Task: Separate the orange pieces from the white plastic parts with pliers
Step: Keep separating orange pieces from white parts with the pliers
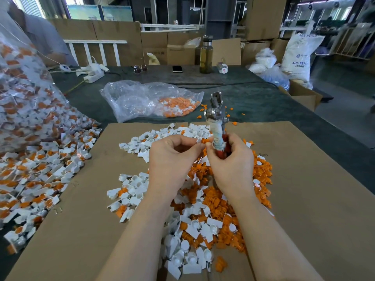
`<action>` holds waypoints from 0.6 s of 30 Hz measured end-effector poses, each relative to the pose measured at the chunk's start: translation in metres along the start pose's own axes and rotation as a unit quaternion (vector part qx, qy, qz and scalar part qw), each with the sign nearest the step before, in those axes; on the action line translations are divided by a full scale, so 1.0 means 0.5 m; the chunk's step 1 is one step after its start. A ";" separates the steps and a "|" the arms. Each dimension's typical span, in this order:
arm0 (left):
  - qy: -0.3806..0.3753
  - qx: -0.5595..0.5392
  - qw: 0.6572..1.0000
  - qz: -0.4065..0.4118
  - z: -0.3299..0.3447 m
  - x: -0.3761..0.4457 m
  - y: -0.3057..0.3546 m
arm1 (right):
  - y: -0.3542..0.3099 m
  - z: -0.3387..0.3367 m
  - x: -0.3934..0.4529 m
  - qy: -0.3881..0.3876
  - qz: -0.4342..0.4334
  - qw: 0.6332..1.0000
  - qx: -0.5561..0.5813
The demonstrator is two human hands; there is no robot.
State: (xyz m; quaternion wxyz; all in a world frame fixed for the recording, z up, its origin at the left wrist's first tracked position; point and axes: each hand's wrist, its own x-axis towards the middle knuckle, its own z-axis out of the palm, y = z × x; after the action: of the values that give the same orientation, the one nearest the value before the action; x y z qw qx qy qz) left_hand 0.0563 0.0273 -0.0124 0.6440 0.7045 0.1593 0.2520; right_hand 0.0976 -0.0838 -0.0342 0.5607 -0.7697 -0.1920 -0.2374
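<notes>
My right hand (231,161) grips the cloth-wrapped red handles of metal pliers (216,110), jaws pointing up and away. My left hand (172,157) pinches a small white part with an orange piece (203,140) right beside the pliers' handle, touching my right fingers. Below my hands, on a cardboard sheet (304,179), lie a heap of orange pieces (219,199) mixed with white parts and a pile of white plastic parts (182,134) further back.
A big clear bag (24,102) spills unseparated white-and-orange parts (40,171) at the left. Another plastic bag (146,100) with orange pieces lies behind the cardboard. A bottle (206,55), phone (177,68), sunglasses (140,68) and power strip (93,75) sit at the far table edge. A person stands far left.
</notes>
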 end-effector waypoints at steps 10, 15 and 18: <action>-0.014 0.079 0.996 0.046 -0.005 0.002 -0.005 | 0.003 -0.005 0.003 -0.017 0.002 1.000 -0.024; -0.016 0.110 0.991 0.070 -0.006 0.004 -0.009 | 0.001 -0.003 0.004 -0.028 0.013 0.999 -0.033; -0.009 0.109 0.992 0.064 -0.004 0.005 -0.010 | 0.004 -0.004 0.004 -0.034 0.022 0.999 -0.036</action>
State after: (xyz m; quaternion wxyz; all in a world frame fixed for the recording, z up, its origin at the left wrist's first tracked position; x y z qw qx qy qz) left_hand 0.0578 0.0309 -0.0171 0.5474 0.7813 0.1350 0.2677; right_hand 0.1001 -0.0859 -0.0340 0.5310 -0.8008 -0.1859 -0.2054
